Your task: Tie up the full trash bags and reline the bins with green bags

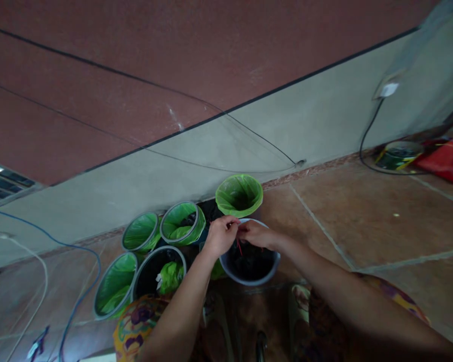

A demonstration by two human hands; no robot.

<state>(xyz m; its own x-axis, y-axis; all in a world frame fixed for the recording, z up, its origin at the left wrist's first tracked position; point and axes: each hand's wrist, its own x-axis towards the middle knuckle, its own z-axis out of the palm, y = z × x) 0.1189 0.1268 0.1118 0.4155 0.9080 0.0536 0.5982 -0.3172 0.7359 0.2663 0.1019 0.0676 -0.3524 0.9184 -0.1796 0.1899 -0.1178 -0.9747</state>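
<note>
My left hand (pixel 221 235) and my right hand (pixel 257 235) meet over the far rim of a pale-rimmed bin (pixel 248 281). Their fingers are closed and pinched together on a thin red string (pixel 239 247), whose end hangs down between them. Dark material (pixel 251 261) fills the inside of the bin; whether it is a black bag cannot be made out. Just behind stands another bin with a green liner (pixel 239 193). My fingertips partly hide the string.
To the left stand several bins, among them a grey-rimmed bin (pixel 183 223) with a green liner and a dark bin holding a crumpled green bag (pixel 171 277). A blue cable (pixel 98 271) crosses the left floor. At right sit a tin (pixel 399 155) and a red bag (pixel 447 160).
</note>
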